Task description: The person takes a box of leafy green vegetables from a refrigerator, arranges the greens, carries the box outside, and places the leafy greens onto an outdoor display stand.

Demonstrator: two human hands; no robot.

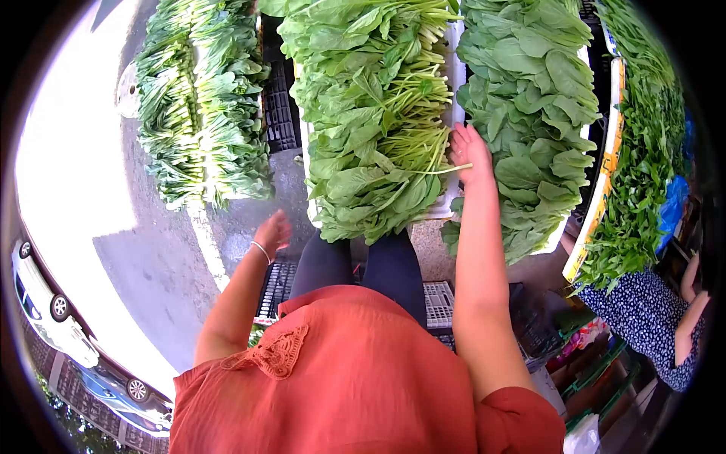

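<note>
Leafy greens (370, 136) are laid in a dense row in a white tray (457, 68) before me, leaves to the left and pale stems to the right. My right hand (470, 155) rests along the stem side with its fingers stretched out, gripping nothing that I can see. One long stem (439, 172) sticks out past the others and touches this hand. To the left of the tray's near end, my left hand (274, 233) hangs in the air, slightly blurred, fingers loosely bent and nothing visible in them. A bracelet (262, 252) circles its wrist.
Broad-leaved greens (529, 113) fill a tray on the right, and darker bunches (198, 98) lie at far left. Beyond a yellow-edged box (597, 197) of greens stands a person in a patterned dress (643, 321). Black crates (281, 113) sit underneath; parked cars (57, 303) are at lower left.
</note>
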